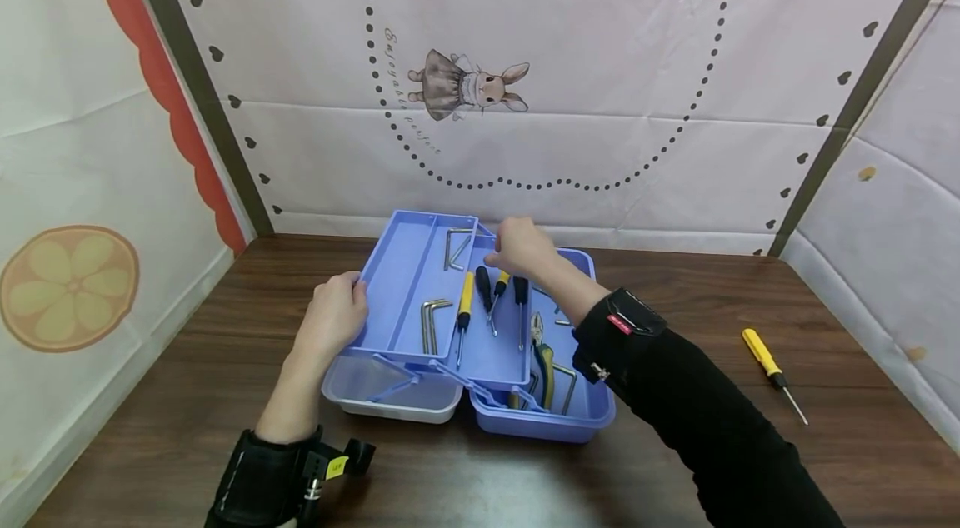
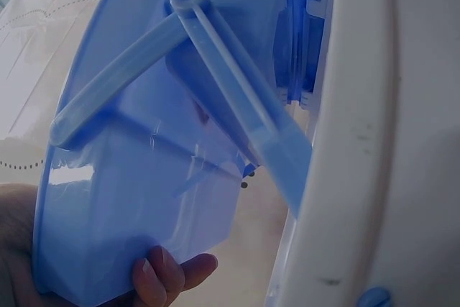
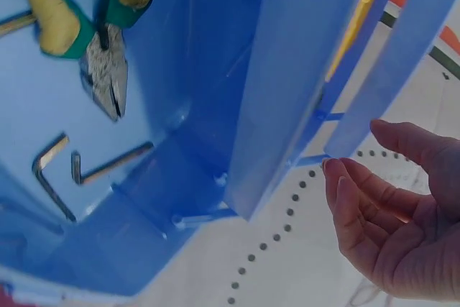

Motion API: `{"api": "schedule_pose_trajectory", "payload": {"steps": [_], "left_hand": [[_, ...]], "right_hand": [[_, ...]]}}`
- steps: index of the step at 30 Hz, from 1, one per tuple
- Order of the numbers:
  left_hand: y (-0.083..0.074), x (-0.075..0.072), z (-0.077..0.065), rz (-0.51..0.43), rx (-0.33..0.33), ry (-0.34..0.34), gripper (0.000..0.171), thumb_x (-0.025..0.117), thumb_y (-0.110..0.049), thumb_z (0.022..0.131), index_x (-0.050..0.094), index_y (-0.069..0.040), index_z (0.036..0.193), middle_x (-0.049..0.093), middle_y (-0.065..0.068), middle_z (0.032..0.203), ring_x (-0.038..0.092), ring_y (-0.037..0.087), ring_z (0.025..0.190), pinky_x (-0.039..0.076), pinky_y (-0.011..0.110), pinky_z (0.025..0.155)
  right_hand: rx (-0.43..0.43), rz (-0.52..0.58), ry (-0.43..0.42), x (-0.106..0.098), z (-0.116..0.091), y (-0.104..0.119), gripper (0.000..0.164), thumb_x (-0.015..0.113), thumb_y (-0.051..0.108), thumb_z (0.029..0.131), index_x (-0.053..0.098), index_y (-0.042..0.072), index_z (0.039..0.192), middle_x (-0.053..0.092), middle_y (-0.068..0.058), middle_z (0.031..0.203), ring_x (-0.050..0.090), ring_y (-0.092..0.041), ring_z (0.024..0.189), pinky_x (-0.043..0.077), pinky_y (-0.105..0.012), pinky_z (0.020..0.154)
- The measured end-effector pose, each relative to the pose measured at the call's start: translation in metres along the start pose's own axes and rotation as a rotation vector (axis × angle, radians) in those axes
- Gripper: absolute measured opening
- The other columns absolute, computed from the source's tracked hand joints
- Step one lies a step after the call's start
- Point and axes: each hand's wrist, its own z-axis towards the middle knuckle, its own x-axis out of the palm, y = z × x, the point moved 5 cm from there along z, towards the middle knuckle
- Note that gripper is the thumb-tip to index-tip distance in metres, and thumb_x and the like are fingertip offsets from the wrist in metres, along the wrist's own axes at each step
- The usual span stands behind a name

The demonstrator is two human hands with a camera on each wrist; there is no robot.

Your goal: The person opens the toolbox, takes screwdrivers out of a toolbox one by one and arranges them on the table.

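My left hand (image 1: pixel 330 316) grips the left edge of the upper blue tray (image 1: pixel 397 278) of a fold-out toolbox, its fingertips curled beneath in the left wrist view. Several L-shaped hex keys (image 1: pixel 429 324) lie in that tray. My right hand (image 1: pixel 525 249) is over the back of the lower tray (image 1: pixel 498 361). In the right wrist view its fingers are loosely bent, thumb apart, holding nothing, with fingertips right by a tray corner. That tray holds several screwdrivers, one with a yellow handle (image 1: pixel 467 295). Pliers (image 1: pixel 546 366) with green-and-yellow grips lie in the box base (image 1: pixel 540 426).
A clear lid half (image 1: pixel 390 407) lies folded out under the upper tray, joined by blue hinge arms (image 1: pixel 468 382). Another yellow-handled screwdriver (image 1: pixel 765 357) lies on the brown wooden table (image 1: pixel 675 303) at right. Printed white cloth (image 1: pixel 600 53) walls the back and sides.
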Motion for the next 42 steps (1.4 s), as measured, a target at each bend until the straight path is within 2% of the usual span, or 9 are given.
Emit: {"api": "schedule_pose_trajectory", "payload": {"steps": [6,10,14,22,29,37,42], "left_hand": [[0.001,0.000,0.000,0.000,-0.002,0.000,0.032,0.035,-0.004,0.091,0.049,0.018,0.108,0.056,0.034,0.095,0.059,0.038,0.078,0.049,0.046,0.066],[0.001,0.000,0.000,0.004,0.001,-0.002,0.032,0.035,-0.004,0.091,0.050,0.018,0.108,0.055,0.034,0.096,0.058,0.039,0.080,0.048,0.047,0.067],[0.000,0.000,0.001,0.010,0.006,-0.007,0.031,0.035,-0.004,0.091,0.050,0.018,0.107,0.056,0.034,0.095,0.058,0.039,0.080,0.048,0.048,0.068],[0.001,0.000,0.002,0.017,0.008,-0.007,0.031,0.036,-0.004,0.091,0.051,0.018,0.105,0.056,0.033,0.093,0.059,0.039,0.078,0.048,0.048,0.066],[0.001,0.000,0.002,0.017,-0.011,0.005,0.031,0.035,-0.005,0.091,0.051,0.017,0.107,0.056,0.032,0.093,0.059,0.036,0.076,0.049,0.047,0.066],[0.001,0.000,0.002,0.021,-0.007,-0.004,0.030,0.036,-0.005,0.091,0.053,0.016,0.103,0.057,0.030,0.090,0.058,0.034,0.073,0.048,0.046,0.064],[0.001,0.000,0.002,0.024,-0.005,-0.008,0.031,0.036,-0.006,0.091,0.052,0.016,0.105,0.057,0.031,0.093,0.058,0.036,0.076,0.048,0.047,0.066]], "right_hand": [[-0.016,0.035,0.004,0.016,0.011,0.005,0.022,0.068,0.025,0.078,0.062,0.005,0.086,0.059,-0.004,0.075,0.054,-0.015,0.064,0.045,-0.022,0.055],[-0.014,0.060,0.017,0.023,0.013,0.006,0.020,0.068,0.022,0.078,0.058,0.005,0.073,0.053,-0.002,0.063,0.049,-0.013,0.054,0.041,-0.021,0.048],[-0.015,0.021,0.026,0.027,0.015,0.007,0.027,0.067,0.023,0.078,0.050,0.007,0.064,0.045,0.000,0.056,0.044,-0.012,0.049,0.037,-0.021,0.045],[0.054,-0.005,0.052,0.032,0.013,0.004,0.026,0.066,0.028,0.079,0.054,0.007,0.075,0.041,0.000,0.056,0.044,-0.013,0.050,0.035,-0.022,0.043],[0.101,0.004,0.045,0.031,0.012,0.002,0.026,0.065,0.030,0.079,0.054,0.007,0.075,0.043,0.000,0.060,0.045,-0.014,0.053,0.035,-0.023,0.044],[0.092,0.093,0.032,0.026,0.011,-0.003,0.035,0.063,0.029,0.079,0.043,0.011,0.058,0.041,0.001,0.053,0.043,-0.012,0.046,0.035,-0.022,0.042],[0.113,0.221,0.018,0.020,0.008,-0.008,0.023,0.063,0.024,0.079,0.054,0.005,0.068,0.057,-0.007,0.059,0.056,-0.018,0.051,0.044,-0.024,0.046]]}}
